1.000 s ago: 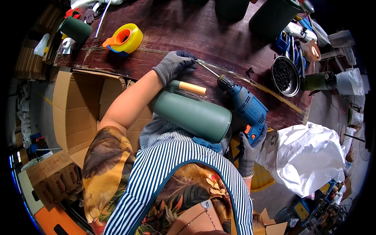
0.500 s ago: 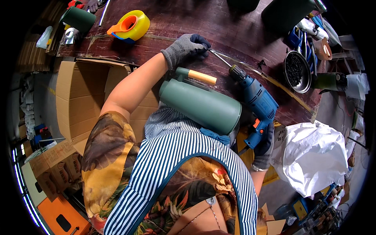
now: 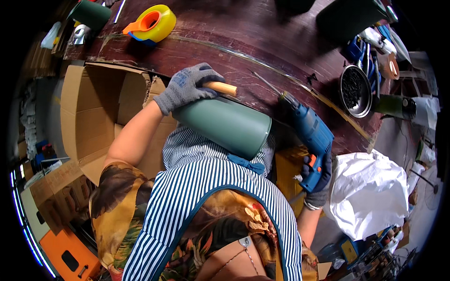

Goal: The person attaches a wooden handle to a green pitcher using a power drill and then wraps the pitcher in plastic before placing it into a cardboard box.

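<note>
A green cylindrical jug (image 3: 229,127) lies on its side across my lap, its base toward the right. My left hand (image 3: 188,86), in a grey and dark blue work glove, is closed around the jug's wood-coloured handle (image 3: 221,87) near its left end. The fingers hide how the handle joins the jug. My right hand (image 3: 323,174), gloved too, grips a blue power drill (image 3: 310,129) by its orange-triggered handle. A long thin driver bit (image 3: 266,82) points up and left from the drill over the table, apart from the jug.
On the dark red table (image 3: 225,33) are a yellow and orange tape roll (image 3: 152,24), a metal bowl of dark screws (image 3: 355,91) and other green vessels (image 3: 349,21). An open cardboard box (image 3: 91,112) stands at the left, a white bag (image 3: 368,192) at the right.
My left hand has left the bit's tip and come down onto the jug's handle. The drill has lowered slightly, and the jug appears further left.
</note>
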Action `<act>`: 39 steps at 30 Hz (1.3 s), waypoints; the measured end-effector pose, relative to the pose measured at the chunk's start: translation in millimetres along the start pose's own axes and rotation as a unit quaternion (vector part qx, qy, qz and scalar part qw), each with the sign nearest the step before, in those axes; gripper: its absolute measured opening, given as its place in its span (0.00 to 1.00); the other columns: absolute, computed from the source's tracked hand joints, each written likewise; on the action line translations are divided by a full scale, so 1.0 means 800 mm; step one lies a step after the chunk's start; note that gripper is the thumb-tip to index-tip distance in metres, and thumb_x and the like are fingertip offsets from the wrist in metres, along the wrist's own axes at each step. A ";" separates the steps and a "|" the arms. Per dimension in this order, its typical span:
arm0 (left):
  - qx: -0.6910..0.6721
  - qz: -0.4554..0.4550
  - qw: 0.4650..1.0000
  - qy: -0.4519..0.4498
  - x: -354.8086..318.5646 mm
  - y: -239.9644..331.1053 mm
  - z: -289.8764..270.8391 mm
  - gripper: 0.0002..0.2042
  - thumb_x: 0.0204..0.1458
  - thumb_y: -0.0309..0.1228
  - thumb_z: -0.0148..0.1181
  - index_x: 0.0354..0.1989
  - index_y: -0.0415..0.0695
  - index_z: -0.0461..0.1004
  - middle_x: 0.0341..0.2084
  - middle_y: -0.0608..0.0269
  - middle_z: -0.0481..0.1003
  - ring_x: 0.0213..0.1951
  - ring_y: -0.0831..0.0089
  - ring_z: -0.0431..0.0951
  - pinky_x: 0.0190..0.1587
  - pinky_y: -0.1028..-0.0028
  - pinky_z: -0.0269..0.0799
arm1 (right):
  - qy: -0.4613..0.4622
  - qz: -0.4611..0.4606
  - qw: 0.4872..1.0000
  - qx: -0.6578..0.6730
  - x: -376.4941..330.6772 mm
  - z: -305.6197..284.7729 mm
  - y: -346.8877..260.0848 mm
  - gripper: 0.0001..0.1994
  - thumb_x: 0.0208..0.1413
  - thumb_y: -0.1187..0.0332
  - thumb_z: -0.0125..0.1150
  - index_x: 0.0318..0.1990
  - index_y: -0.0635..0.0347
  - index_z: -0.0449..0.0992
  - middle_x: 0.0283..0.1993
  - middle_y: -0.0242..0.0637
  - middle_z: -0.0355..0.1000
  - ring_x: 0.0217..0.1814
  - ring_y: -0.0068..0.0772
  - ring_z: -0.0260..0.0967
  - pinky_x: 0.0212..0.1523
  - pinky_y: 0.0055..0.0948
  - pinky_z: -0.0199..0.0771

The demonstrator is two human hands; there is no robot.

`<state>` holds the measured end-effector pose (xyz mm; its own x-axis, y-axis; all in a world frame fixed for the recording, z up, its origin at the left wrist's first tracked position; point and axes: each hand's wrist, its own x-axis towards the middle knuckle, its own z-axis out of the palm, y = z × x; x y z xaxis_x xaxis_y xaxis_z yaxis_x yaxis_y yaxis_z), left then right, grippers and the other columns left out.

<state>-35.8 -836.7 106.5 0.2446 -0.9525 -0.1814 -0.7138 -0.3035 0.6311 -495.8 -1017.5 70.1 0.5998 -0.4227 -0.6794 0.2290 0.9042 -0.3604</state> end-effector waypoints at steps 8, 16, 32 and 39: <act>-0.031 0.093 0.993 0.061 0.004 -0.035 0.006 0.25 0.40 0.24 0.71 0.52 0.47 0.79 0.54 0.59 0.74 0.56 0.63 0.75 0.62 0.65 0.71 | 0.027 0.017 0.996 -0.079 -0.010 -0.003 -0.024 0.25 0.68 0.46 0.49 0.58 0.58 0.68 0.39 0.52 0.77 0.26 0.41 0.74 0.25 0.30 0.78; -0.357 -0.008 0.934 0.013 0.003 -0.031 0.009 0.26 0.46 0.22 0.69 0.58 0.39 0.74 0.55 0.58 0.76 0.59 0.67 0.74 0.66 0.65 0.67 | 0.052 0.012 0.991 -0.120 -0.003 0.020 -0.024 0.25 0.68 0.47 0.51 0.56 0.63 0.68 0.35 0.51 0.76 0.22 0.38 0.72 0.22 0.26 0.75; -0.371 -0.089 0.922 -0.058 0.023 -0.022 -0.006 0.24 0.48 0.21 0.66 0.56 0.38 0.72 0.51 0.59 0.75 0.56 0.70 0.74 0.64 0.68 0.68 | 0.060 0.079 0.985 -0.138 0.026 0.096 -0.036 0.27 0.69 0.48 0.47 0.55 0.68 0.70 0.39 0.54 0.78 0.28 0.41 0.78 0.27 0.29 0.80; -0.333 -0.094 0.935 -0.072 0.027 -0.029 -0.006 0.22 0.48 0.22 0.66 0.54 0.38 0.73 0.51 0.59 0.75 0.55 0.69 0.74 0.64 0.68 0.67 | 0.058 0.108 0.977 -0.174 0.030 0.099 -0.041 0.30 0.69 0.46 0.45 0.57 0.71 0.67 0.34 0.50 0.77 0.26 0.35 0.73 0.25 0.25 0.74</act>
<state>-10.8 -849.8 91.6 0.1987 -0.8922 -0.4056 -0.0877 -0.4283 0.8993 -428.0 -1052.6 116.5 0.5091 -0.2464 -0.8247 -0.1798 0.9066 -0.3819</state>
